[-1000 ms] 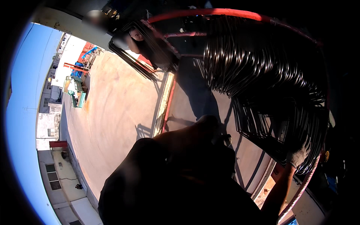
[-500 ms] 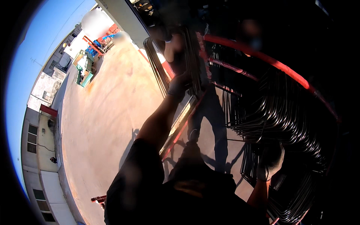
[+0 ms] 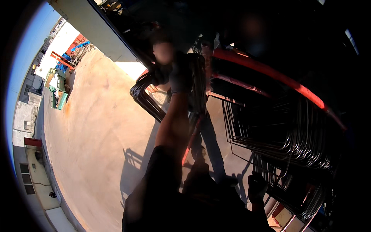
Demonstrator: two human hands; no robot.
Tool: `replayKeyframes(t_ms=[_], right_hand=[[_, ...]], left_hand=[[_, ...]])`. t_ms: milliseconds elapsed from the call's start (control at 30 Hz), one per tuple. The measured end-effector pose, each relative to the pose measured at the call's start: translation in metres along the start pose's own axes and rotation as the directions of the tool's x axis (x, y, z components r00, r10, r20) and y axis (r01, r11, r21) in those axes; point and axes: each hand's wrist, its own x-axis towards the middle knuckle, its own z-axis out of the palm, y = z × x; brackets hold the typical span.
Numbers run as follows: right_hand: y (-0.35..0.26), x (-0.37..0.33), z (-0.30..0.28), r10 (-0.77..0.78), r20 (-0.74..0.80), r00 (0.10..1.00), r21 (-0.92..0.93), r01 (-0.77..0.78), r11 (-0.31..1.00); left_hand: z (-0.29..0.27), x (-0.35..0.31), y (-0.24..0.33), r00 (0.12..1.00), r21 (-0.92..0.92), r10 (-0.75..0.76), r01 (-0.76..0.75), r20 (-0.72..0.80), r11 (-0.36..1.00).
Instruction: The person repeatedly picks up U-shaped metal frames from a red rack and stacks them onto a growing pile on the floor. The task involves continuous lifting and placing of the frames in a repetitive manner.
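Ahead of me, my left hand (image 3: 180, 79) wears a dark glove and looks closed on a bundle of bent metal rods (image 3: 198, 81); its fingers are in deep shadow. The same bundle shows a rounded bend (image 3: 142, 92) to the left of my arm. My right hand (image 3: 257, 188), gloved and low on the right, is curled beside a stack of bent metal rods (image 3: 301, 141). One thin rod (image 3: 247, 157) stands out from that stack just above this hand. Whatever its fingers hold is hidden in the dark.
A red rail (image 3: 270, 71) runs above the stack on the right. Another person (image 3: 164, 52) stands close behind the bundle. Sunlit concrete ground (image 3: 96, 116) spreads to the left, with a green cart (image 3: 58, 89) farther off. A pale wall (image 3: 94, 31) stands beyond the bundle.
My left hand has moved slightly up with the rod bundle, whose left bend now sits lower. My right hand has dropped down and left along the stack. The view has swung to the right.
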Motion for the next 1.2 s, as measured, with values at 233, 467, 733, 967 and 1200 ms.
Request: replayKeyframes(t_ms=[233,467,733,967,1200], right_hand=[[0.019,-0.025,-0.003,0.201,-0.005,0.98,-0.155,-0.199,0.968],[0.0,-0.015,0.004,0.279,-0.055,0.959,0.039,-0.277,0.96],[-0.05,-0.008,-0.003,0.267,0.088,0.96,0.184,-0.279,0.943],[-0.127,0.045,0.004,-0.293,0.117,0.949,0.422,0.219,0.88],[-0.222,0.067,-0.021,-0.487,0.5,0.716,0.58,0.141,0.803]], left_hand=[[0.055,-0.014,-0.001,0.957,-0.954,-0.256,0.195,0.134,0.228],[-0.036,-0.101,0.006,0.887,-0.91,-0.236,0.347,0.397,-0.227],[-0.12,-0.134,0.078,0.881,-0.927,-0.293,0.366,0.372,-0.078],[-0.197,-0.168,0.106,0.886,-0.881,-0.15,0.392,0.439,-0.266],[-0.266,-0.242,0.235,0.675,-0.671,-0.055,0.715,0.736,-0.195]])
